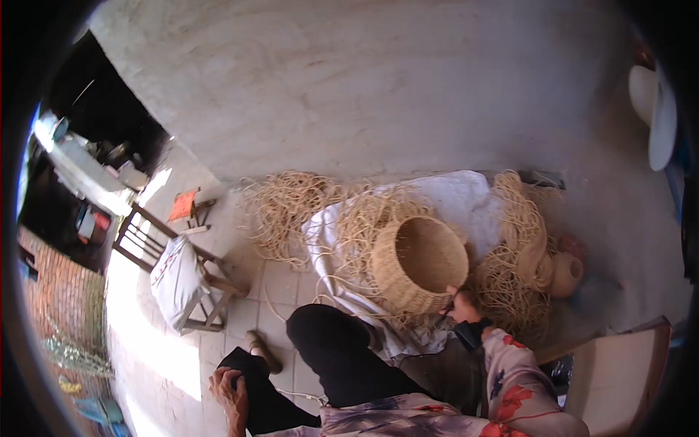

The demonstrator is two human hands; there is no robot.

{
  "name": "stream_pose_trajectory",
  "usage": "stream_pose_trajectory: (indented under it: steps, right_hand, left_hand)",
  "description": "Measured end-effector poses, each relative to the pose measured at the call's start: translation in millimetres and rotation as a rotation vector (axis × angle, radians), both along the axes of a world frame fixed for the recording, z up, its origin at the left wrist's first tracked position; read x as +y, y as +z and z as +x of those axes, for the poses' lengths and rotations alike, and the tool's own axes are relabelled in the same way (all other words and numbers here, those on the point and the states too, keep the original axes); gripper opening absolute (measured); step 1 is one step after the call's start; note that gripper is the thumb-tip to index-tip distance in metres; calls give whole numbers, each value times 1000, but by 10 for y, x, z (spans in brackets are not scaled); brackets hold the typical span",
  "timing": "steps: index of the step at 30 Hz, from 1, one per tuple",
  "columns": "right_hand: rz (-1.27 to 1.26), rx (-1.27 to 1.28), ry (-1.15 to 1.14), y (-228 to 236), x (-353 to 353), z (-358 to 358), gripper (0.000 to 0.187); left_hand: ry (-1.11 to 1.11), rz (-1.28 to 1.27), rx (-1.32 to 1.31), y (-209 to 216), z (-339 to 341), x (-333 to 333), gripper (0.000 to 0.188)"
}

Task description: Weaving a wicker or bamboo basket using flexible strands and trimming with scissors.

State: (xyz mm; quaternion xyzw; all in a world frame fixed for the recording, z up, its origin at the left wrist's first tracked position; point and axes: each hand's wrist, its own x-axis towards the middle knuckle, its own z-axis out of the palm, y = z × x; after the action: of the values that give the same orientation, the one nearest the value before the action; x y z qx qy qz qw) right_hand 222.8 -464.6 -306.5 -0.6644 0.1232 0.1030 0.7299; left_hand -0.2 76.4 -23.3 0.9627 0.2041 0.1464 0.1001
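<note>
A round woven basket (386,262), pale straw in colour, lies tilted with its open mouth facing up and to the right. My right hand (462,306) is closed at the basket's near right rim, its fingers touching or almost touching the weave. From its fingers sticks a small dark tool (445,310), too small to name. Low on the left, my left hand (228,393) rests against my black-trousered leg. Its fingers curl around something dark that I cannot make out. Loose straw-coloured cord (368,218) is heaped behind and beside the basket.
A white cloth (459,193) lies under the basket along the wall. More cord (520,218) piles up on the right, near a small round woven piece (566,275). A wooden chair (207,309) with a pale cushion and a low orange-topped stool (191,207) stand left.
</note>
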Motion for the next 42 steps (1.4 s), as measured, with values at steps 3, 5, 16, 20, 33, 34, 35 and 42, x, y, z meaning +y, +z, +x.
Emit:
stream_pose_trajectory:
  steps: [3,5,16,20,33,34,35,42]
  right_hand:
    - [304,455,-155,378,65,69,37]
    - [263,506,-287,595,110,88,35]
    - [336,276,-524,1166,-82,1187,39]
    - [230,231,-612,1252,-303,1679,33]
    - [179,311,-227,126,437,144,16]
    - [165,337,-218,153,459,86,18]
    - [157,346,-214,167,448,68,18]
    - [-34,441,-251,89,308,294,20]
  left_hand:
    - [52,15,45,76,84,-71,13]
    - [47,-12,79,75,119,-103,13]
    - [-13,29,38,51,125,-33,9]
    - [-22,75,14,-37,62,35,9]
    - [-13,29,30,30,1,-31,8]
    - [-6,43,25,28,2,-24,8]
    - [0,57,18,26,19,-20,8]
    - [59,10,47,44,16,-68,9]
